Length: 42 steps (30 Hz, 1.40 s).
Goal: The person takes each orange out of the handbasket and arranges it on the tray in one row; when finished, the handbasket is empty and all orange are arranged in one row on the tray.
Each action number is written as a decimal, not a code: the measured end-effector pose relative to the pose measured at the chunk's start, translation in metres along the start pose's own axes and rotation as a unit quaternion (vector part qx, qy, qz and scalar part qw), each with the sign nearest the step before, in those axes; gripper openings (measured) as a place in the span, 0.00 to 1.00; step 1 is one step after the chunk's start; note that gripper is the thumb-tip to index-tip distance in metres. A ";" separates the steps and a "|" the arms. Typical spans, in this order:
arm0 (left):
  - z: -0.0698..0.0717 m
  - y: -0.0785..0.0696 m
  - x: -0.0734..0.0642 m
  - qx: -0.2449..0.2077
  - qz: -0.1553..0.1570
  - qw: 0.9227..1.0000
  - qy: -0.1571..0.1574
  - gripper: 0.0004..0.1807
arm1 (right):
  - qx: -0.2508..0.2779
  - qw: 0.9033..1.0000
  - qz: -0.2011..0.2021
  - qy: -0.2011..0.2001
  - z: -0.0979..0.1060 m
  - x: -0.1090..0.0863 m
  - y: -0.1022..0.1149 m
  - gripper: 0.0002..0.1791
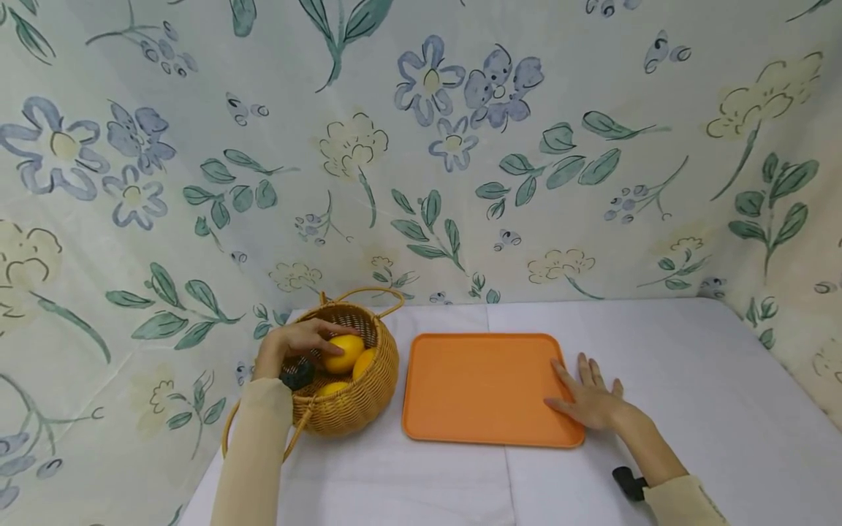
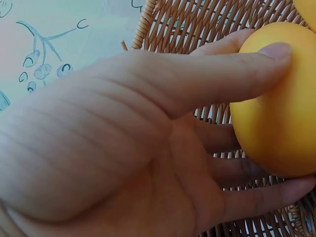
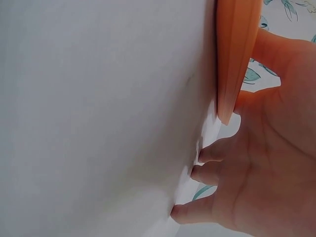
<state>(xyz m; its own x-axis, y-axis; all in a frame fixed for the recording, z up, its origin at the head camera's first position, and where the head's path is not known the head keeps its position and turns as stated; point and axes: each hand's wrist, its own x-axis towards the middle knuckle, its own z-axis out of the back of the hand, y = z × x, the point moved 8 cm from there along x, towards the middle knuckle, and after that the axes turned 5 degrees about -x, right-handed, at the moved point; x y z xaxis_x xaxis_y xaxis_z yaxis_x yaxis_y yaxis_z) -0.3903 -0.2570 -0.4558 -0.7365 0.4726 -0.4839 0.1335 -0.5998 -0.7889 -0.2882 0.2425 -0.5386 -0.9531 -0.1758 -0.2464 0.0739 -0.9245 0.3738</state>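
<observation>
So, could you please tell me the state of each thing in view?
Wicker basket, open-topped
One yellow fruit, gripped, in the basket
Two other yellow fruits, ungripped, in the basket
Left hand, gripping the first fruit
Orange tray, flat, no fruit on it
Right hand, spread open, touching the tray's edge
White tablecloth, creased

Tabletop [image 1: 395, 482] set-up (floral cloth [image 1: 460, 219] behind)

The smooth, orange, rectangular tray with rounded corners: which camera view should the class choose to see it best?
The head view: it shows the tray's outline and flat surface from above, only partly covered at the right edge. The right wrist view shows just a side-on strip of its rim; the left wrist view shows none.
</observation>
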 end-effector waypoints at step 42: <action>0.000 -0.173 -0.084 0.135 -0.254 0.947 -0.142 0.28 | 0.016 1.000 0.005 -0.023 -0.011 0.010 -0.015 0.65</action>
<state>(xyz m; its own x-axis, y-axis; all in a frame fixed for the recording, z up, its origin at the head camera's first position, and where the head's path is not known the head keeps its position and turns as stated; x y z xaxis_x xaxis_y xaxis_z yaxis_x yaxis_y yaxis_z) -0.3512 -0.1930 -0.2788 -0.8142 0.5745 0.0842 -0.4326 -0.5036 -0.7478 -0.2955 0.2511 -0.5567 -0.9649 -0.1692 -0.2007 0.0754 -0.9109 0.4056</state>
